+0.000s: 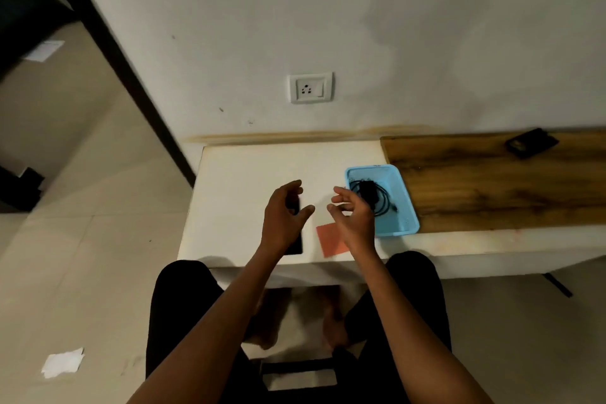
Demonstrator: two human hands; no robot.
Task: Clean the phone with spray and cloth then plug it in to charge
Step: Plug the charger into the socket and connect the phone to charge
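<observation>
Head view, looking down over a seated person's lap.

- White table [249, 167]: centre of frame, set against the wall.
- Phone [294, 244]: black, lying flat near the table's front edge, mostly hidden under the left hand.
- Left hand [284, 216]: above the phone, fingers loosely curled, grasping nothing; whether it touches the phone cannot be told.
- Right hand [352, 215]: at 3 o'clock of the left hand, apart from it, fingers relaxed and spread, grasping nothing.
- Cloth [328, 238]: orange-red, flat on the table, at 6 o'clock of the right hand, partly covered by the wrist.
- Blue basket [405, 218]: at 3 o'clock of the right hand, holding a black charger with coiled cable [372, 195].
- Wall socket [311, 87]: at 12 o'clock above the table.
- Wooden board [492, 180]: at 3 o'clock of the basket, bearing a small dark object [531, 143], possibly a case.
</observation>
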